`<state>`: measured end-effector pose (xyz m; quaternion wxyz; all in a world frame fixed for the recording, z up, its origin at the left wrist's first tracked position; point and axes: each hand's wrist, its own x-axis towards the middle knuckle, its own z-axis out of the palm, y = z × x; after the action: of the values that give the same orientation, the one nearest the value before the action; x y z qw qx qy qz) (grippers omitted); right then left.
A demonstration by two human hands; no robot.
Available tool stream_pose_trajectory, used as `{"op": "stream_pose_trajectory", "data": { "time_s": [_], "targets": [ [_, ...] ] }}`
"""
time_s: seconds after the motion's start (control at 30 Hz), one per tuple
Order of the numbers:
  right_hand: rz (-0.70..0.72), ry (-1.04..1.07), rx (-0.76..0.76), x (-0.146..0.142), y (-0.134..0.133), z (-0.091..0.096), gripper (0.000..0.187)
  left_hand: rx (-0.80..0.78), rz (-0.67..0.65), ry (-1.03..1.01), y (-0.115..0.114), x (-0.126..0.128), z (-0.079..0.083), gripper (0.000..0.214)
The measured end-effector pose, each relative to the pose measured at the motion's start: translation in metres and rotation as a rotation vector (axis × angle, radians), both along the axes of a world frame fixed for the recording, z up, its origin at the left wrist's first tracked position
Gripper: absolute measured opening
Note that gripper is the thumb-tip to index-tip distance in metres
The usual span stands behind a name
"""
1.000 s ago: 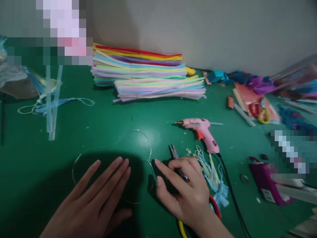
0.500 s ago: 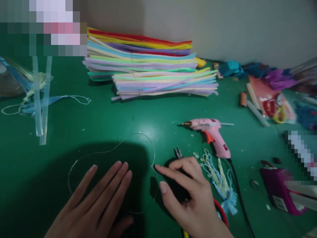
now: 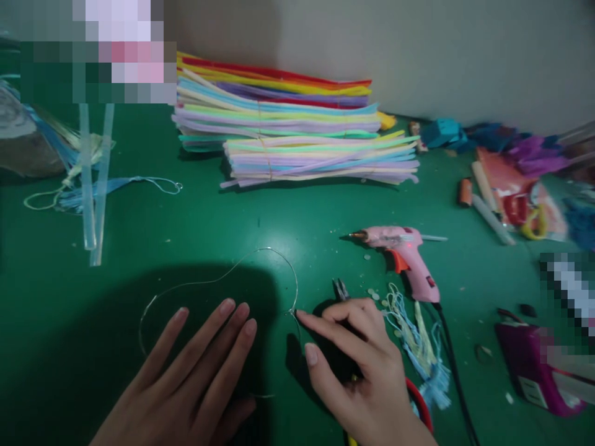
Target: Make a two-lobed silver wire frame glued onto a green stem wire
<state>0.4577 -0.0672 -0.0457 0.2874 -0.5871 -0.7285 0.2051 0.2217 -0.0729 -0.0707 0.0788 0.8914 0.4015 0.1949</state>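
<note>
Green bench (image 3: pixel 279 210), lower frame: left hand (image 3: pixel 195 378) flat, fingers open, inside wire loop (image 3: pixel 279 252); right hand (image 3: pixel 362 365), gripping pliers (image 3: pixel 341 289), touches its right edge.

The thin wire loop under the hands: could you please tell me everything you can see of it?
The wire loop is one thin, silvery strand bent into a rounded, uneven outline with a dip along its top. It lies flat on the green table. The left hand rests open, palm down, within it, hiding part of its lower run. The right hand, gripping pliers, touches its right side with the index fingertip.
</note>
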Motion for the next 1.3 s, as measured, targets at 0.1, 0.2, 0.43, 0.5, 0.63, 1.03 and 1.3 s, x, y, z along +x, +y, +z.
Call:
{"op": "stream_pose_trajectory", "data": {
  "time_s": [0.1, 0.2, 0.43, 0.5, 0.63, 1.03, 1.3],
  "targets": [
    [0.007, -0.003, 0.014, 0.0006, 0.0002, 0.0004, 0.026, 0.022, 0.007, 0.001, -0.0014, 0.0011, 0.0031, 0.054],
    [0.009, -0.004, 0.046, 0.0009, 0.0006, 0.0003, 0.026, 0.056, 0.044, -0.008, -0.0045, 0.0030, 0.0071, 0.047],
    [0.004, -0.025, 0.069, -0.0024, 0.0005, -0.0024, 0.026, 0.078, 0.049, -0.018, -0.0065, 0.0041, 0.0089, 0.041],
    [0.006, -0.026, 0.067, -0.0032, 0.0006, -0.0024, 0.026, 0.067, 0.051, -0.028, -0.0061, 0.0037, 0.0082, 0.040],
    [0.008, -0.016, 0.074, -0.0039, 0.0005, -0.0014, 0.027, 0.045, 0.046, -0.029, -0.0057, 0.0033, 0.0069, 0.041],
    [0.018, -0.032, 0.077, -0.0031, -0.0012, -0.0024, 0.029, 0.041, 0.026, -0.023, -0.0049, 0.0009, 0.0067, 0.044],
    [0.048, -0.019, 0.131, -0.0033, -0.0008, 0.0006, 0.032, 0.066, 0.012, -0.027, -0.0049, 0.0006, 0.0057, 0.042]
  ]
}}
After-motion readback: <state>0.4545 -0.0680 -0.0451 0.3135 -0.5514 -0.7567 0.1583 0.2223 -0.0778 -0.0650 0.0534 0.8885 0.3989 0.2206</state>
